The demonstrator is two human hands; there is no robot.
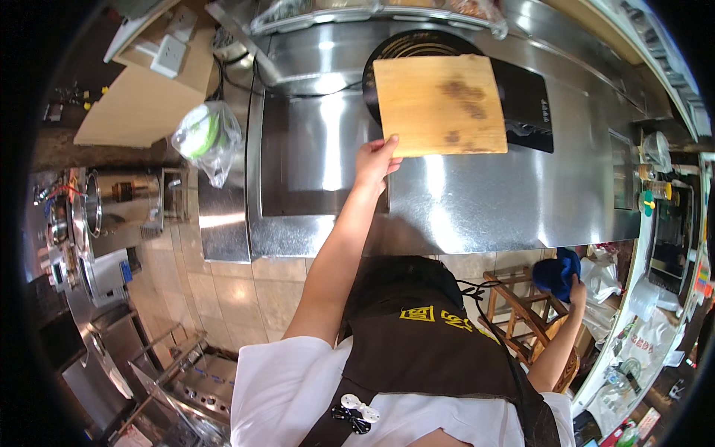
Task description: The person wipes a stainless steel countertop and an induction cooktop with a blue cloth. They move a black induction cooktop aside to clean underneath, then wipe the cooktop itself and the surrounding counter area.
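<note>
My left hand point(378, 163) grips a square wooden board point(435, 112) by its near left corner, thumb on top. Dark stains mark the board's right half. Beneath it, and partly hidden, are a round black griddle plate point(385, 53) and a black induction cooker point(528, 98). Whether the board touches them I cannot tell. Off to the right, past the counter's front edge, my right hand point(578, 291) holds a bunched blue cloth point(558, 275) above a wooden stool point(525, 313).
A stainless steel counter point(486, 201) spans the front, with a recessed section point(301, 151) at left. A bagged green and white item point(201, 134) sits on the far left. Containers line a rack point(368, 12) at the back. Plastic bags point(600, 285) crowd the right.
</note>
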